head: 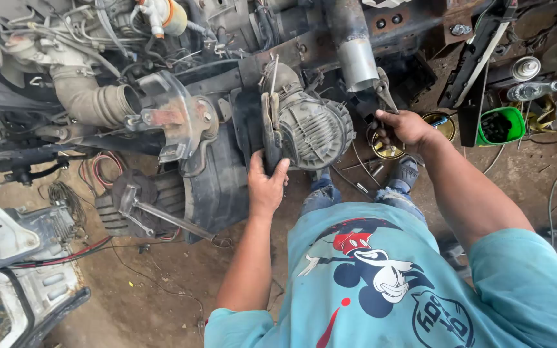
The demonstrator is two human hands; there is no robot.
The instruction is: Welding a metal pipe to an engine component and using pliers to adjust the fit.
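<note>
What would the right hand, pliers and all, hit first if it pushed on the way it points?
Probably the grey metal pipe: the right hand aims its pliers up toward that pipe's lower end. Depth is unclear, so the tips may pass beside it into the dark frame behind.

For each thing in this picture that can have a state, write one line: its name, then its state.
left hand: gripping the black bracket's edge
right hand: closed around pliers
pliers: held, pointing up
round ribbed housing: mounted beside the bracket
green tub: upright, open
clear bottle: lying on its side
</note>
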